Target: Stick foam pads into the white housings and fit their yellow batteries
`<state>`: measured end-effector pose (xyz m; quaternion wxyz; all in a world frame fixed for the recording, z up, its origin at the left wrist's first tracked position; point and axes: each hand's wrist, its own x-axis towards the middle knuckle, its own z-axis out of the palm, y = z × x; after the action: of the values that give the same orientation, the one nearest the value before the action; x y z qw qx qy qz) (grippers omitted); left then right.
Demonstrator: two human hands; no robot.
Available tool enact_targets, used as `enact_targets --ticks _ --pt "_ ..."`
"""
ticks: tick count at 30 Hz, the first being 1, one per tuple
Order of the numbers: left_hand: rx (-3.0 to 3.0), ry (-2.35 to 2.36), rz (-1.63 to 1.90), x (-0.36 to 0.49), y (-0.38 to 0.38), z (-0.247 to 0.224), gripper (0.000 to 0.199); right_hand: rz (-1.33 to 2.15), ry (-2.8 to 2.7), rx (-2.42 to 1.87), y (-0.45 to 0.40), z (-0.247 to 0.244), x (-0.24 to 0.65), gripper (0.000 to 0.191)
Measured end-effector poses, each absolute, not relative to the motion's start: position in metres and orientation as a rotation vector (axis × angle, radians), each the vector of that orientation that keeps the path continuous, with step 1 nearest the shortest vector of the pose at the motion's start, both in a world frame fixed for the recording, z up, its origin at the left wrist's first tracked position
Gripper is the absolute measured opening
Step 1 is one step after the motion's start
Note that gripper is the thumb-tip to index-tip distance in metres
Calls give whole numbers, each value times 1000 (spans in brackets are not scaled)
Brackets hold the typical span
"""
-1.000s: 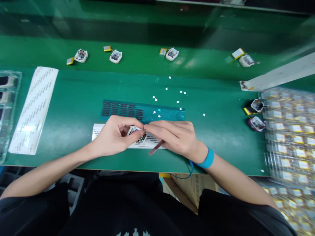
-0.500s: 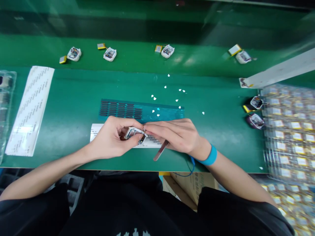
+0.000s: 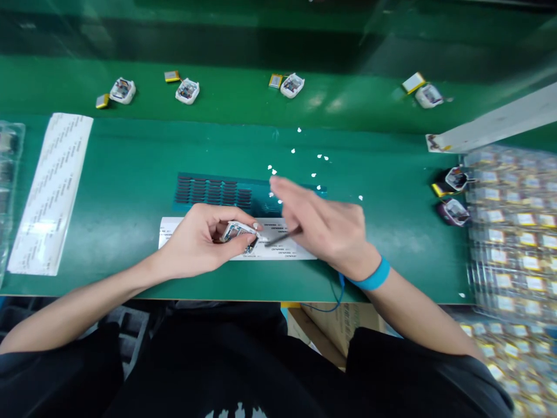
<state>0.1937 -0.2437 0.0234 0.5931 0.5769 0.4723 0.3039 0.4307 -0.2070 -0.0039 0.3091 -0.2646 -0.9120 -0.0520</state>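
Note:
My left hand [image 3: 198, 241] grips a small white device housing [image 3: 237, 230], its open face showing electronics inside. Thumb and forefinger press on the housing's right edge. Apart from it on the right, my right hand [image 3: 324, 223] holds a pair of tweezers [image 3: 285, 237], one end pointing left towards the housing. The fingers of this hand are smeared by motion. Beneath both hands lies a printed white strip [image 3: 304, 253]. Just beyond is a blue film sheet [image 3: 256, 204] with rows of dark thin strips. Small white stickers [image 3: 314, 175] are scattered around the film's right part.
Several white housings with batteries, such as this housing [image 3: 187, 91], line the back ledge. A long white printed sheet [image 3: 50, 194] lies left. Clear trays [image 3: 513, 232] of batteries, a black housing [image 3: 456, 179] and a dark purple housing [image 3: 453, 212] are right. A blue wristband [image 3: 371, 274] trails a cord.
My right hand has pulled away from the housing, moving right, and its fingers have lifted. The tweezers have swung round to point left. My left hand keeps its grip on the housing.

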Motion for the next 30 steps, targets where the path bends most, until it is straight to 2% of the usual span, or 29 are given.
enact_targets --ticks 2,9,13,18,25,27,30 --pt "1331 1093 723 194 -243 25 15 -167 -2394 -755 -204 -3 432 50" --pt "1203 1006 760 192 -242 22 25 -95 -2623 -494 -207 2 437 42" --pt "1188 1041 791 193 -244 20 20 -29 -2620 -474 -208 4 436 31" --pt "1233 1110 880 197 -250 14 17 50 -2537 -496 -213 2 427 27" --pt "1684 1177 1183 204 -263 8 16 6 -2427 -637 -234 -3 414 43" --pt "1685 1135 1269 204 -265 8 16 124 -2389 -644 -237 1 411 44" --pt "1633 1105 1268 202 -264 10 16 471 -2233 -731 -235 8 407 32"
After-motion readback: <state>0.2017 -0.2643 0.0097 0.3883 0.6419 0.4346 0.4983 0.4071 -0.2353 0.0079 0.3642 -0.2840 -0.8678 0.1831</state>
